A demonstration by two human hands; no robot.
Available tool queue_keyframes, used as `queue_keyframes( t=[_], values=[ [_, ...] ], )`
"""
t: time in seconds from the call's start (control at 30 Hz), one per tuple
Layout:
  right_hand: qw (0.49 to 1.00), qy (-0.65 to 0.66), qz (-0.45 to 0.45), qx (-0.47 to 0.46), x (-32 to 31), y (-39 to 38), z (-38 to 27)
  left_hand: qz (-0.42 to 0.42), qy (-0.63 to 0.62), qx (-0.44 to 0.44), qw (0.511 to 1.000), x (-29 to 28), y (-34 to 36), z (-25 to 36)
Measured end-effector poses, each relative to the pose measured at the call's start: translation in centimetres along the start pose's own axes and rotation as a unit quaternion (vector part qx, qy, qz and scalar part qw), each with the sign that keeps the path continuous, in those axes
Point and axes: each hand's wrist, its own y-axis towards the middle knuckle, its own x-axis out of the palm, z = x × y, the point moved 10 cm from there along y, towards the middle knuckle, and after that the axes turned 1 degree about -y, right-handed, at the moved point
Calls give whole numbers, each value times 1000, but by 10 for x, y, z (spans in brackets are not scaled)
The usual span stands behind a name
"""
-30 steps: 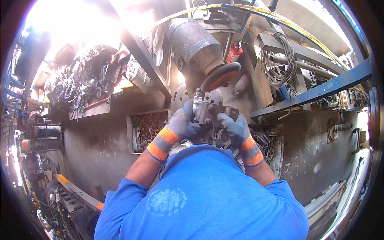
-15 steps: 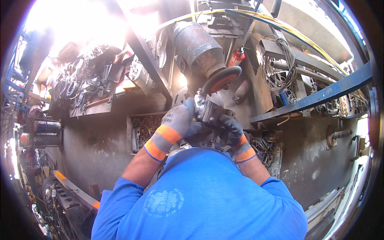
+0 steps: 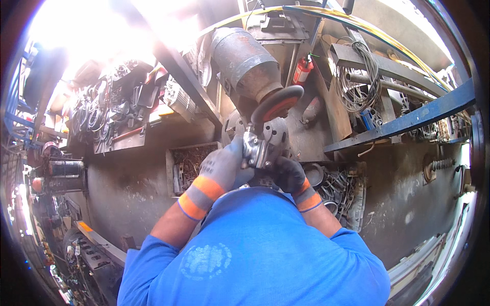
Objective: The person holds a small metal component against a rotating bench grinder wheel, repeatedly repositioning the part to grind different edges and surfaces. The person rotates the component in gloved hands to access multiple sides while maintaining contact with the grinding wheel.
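Observation:
Both of my gloved hands hold a shiny metal part (image 3: 256,151), blocky with bolts and a narrow fitting at its top. My left hand (image 3: 220,164), in a grey and orange glove, wraps round its left side. Around its lower right side close the dark fingers of my right hand (image 3: 290,175). Just beyond the part, a dark grinding or buffing wheel (image 3: 277,105) with a reddish hub sits on the end of a grey cylindrical motor (image 3: 244,60). The fitting's top lies close to the wheel's lower edge; whether they touch I cannot tell.
Crates of metal scrap stand on both sides, one at left (image 3: 172,171) and one at right (image 3: 352,196). A red fire extinguisher (image 3: 303,70) is behind the wheel. A blue beam (image 3: 408,120) crosses at right, near coiled cable (image 3: 360,84). Tools cover a bench (image 3: 117,145) at left.
The metal part has been turned in my hands: its dark block-like side faced up before, and a brighter, shinier side shows now. My right hand has shifted slightly down and left.

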Motion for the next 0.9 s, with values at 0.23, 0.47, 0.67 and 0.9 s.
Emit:
queue_keyframes(
  t=[0.23,0.47,0.67,0.9],
  values=[
    [993,-68,-72,-56,6,-4,-19,93,-493,-79,861,48,-20,-91],
    [972,-236,5,-11,-19,12,-15,-87,-870,-39,483,107,19,-67],
    [898,-369,134,-198,-13,23,-55,98,-751,-21,653,68,18,-70],
    [913,-353,150,-139,16,20,-48,134,-725,-75,671,56,30,-70]
  ],
)
